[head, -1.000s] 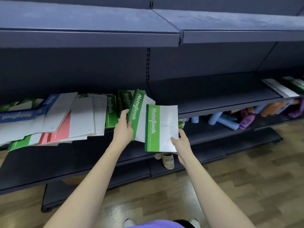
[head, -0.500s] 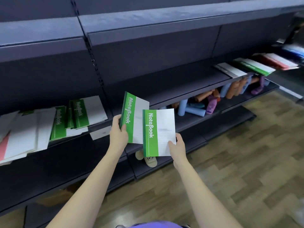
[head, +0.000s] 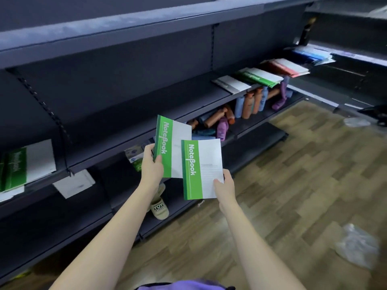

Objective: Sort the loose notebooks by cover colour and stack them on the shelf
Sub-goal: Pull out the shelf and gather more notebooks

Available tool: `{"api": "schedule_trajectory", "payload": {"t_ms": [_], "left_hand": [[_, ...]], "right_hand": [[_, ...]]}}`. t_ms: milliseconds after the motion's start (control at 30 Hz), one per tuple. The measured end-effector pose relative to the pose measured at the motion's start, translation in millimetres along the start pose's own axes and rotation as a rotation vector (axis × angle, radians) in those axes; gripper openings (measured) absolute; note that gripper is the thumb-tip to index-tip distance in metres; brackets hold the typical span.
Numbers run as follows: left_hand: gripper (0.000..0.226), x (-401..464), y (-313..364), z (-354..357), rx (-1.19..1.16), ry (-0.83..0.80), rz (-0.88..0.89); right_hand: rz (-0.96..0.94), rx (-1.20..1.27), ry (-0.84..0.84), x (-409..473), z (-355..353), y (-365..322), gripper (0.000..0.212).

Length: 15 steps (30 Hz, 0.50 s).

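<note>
Left hand: the left hand (head: 151,166) is wrapped round the spine edge of one green notebook (head: 172,145), thumb on the cover, so its fingers are grasping it.
Right hand: the right hand (head: 226,186) pinches the lower right corner of a second green notebook (head: 201,169), thumb on the white panel, fingers hidden behind.
Where the notebooks are: both are held in the air in front of the middle shelf (head: 129,141), covers toward the camera, the right one overlapping the lower corner of the left one.
Landmark: a green stack (head: 260,77) lies on the same shelf, between a grey-and-white pile (head: 231,84) and a red stack (head: 285,67); a blue stack (head: 314,55) sits beyond the red one.
Key relation: the green stack lies up and to the right of both hands, well apart from them, and the right hand is judged the nearer.
Long axis: each held notebook stands roughly upright with its spine on the left, while the stack's books lie flat and turned slantwise, so a laying-flat and a turn are judged needed.
Step in hand: carrying two matched greens toward their pile, as judged.
Left of the green stack: more loose notebooks (head: 27,164) remain at the far left of the shelf.
Below the green stack: bottles (head: 249,103) lie on the lower shelf.
</note>
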<state>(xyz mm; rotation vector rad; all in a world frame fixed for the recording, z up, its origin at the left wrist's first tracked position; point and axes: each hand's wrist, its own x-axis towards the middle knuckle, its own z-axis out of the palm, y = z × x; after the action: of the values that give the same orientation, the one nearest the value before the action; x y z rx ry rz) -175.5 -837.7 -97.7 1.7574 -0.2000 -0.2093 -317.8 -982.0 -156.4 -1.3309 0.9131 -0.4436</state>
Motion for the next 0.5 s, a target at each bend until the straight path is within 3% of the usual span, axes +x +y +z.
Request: {"api": "schedule_trajectory", "payload": {"t_ms": [500], "left_hand": [[0.030,79,26,159,0.031,-0.068,0.043]], "right_hand": [[0.014,0.015,0.153,123,-78,-46,0.038]]}}
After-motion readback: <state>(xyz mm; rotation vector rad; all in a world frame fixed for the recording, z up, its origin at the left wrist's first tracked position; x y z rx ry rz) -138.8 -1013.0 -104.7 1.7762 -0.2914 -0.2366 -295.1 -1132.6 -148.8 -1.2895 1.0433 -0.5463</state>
